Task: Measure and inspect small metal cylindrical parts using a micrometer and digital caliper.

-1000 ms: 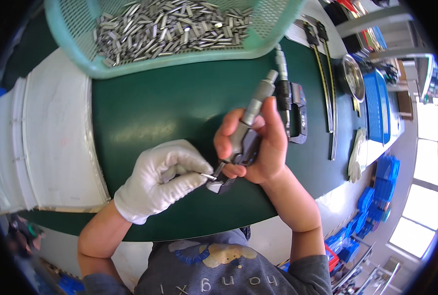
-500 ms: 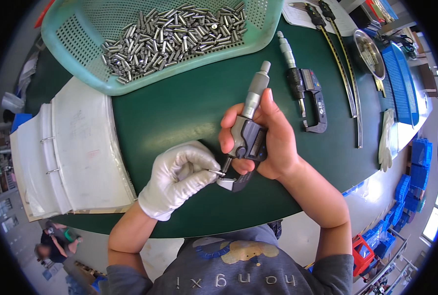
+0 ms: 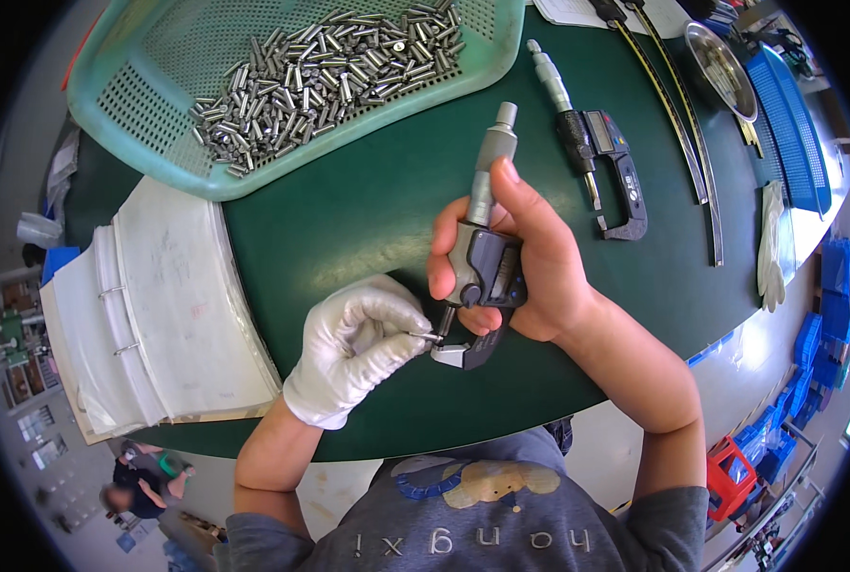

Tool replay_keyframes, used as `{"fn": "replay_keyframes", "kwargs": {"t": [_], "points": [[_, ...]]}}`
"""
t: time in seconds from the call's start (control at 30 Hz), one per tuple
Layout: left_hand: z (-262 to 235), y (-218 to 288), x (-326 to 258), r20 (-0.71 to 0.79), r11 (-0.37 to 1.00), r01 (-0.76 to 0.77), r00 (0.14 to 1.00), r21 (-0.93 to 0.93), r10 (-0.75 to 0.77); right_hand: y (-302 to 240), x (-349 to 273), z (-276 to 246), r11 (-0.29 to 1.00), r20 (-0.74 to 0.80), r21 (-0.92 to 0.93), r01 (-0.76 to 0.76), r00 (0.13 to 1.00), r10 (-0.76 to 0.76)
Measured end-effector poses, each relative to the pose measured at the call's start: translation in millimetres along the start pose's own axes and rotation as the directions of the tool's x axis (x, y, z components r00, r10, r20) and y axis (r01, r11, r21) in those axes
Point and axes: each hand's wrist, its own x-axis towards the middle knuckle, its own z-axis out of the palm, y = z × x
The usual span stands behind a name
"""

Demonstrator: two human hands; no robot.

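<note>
Workshop bench (micrometers (image 3: 604,162), steel pins (image 3: 320,67))

— What's the right hand (image 3: 539,276) holding?
— A micrometer (image 3: 482,267), upright over the green table (image 3: 348,210).
— And the gloved left hand (image 3: 358,348)?
— It pinches a small pin (image 3: 428,336) between the anvils.

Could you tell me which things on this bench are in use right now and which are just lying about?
In use:
- digital micrometer, gripped by the bare right hand
- small metal pin, held at its anvil by the gloved left hand
- green basket of pins

Lying about:
- second micrometer
- open ring binder
- long steel rule
- spare white glove
</note>
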Motion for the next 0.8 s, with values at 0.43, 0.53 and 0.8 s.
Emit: {"fn": "replay_keyframes", "kwargs": {"t": [0.43,0.53,0.8], "points": [[-0.3,-3.1,-0.9,-0.034,1.0,-0.012,0.999,-0.008,0.012,2.7,1.4,-1.7,0.999,-0.005,-0.029,0.022,1.0,-0.023],[2.0,-1.8,-1.8,-0.056,1.0,-0.009,0.998,-0.017,0.008,3.1,0.5,-1.8,1.0,-0.001,-0.01,0.022,1.0,-0.022],[8.4,-4.5,-1.2,-0.144,0.999,-0.043,0.988,0.024,0.046,4.3,-0.5,-3.6,0.998,0.019,0.038,0.048,0.999,-0.049]]}}
